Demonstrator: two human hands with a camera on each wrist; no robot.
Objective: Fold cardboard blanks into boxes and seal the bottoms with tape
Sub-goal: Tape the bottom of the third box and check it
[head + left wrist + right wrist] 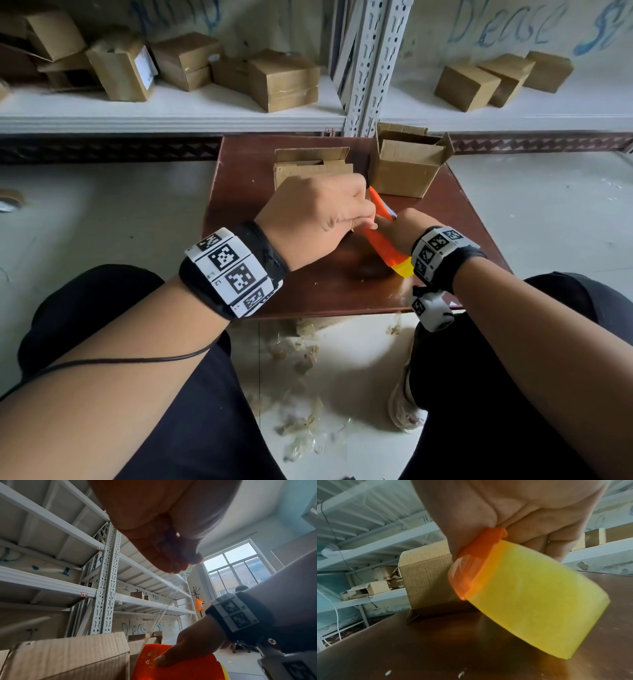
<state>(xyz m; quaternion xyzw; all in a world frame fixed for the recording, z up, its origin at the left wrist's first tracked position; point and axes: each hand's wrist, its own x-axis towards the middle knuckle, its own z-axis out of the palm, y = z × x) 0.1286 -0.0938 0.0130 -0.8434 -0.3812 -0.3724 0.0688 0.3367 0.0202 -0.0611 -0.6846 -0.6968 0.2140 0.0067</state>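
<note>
My right hand grips an orange tape dispenser that carries a yellow roll of tape, low over the brown table. My left hand pinches the clear tape end pulled up from the dispenser; the strip runs from the dispenser to my fingertips. Just behind my left hand stands a cardboard box with its flaps up. A second open box stands to its right. In the right wrist view a box stands behind the roll.
White metal shelves behind the table hold several cardboard boxes. A perforated shelf post rises behind the table's far edge. Scraps of used tape litter the floor between my knees.
</note>
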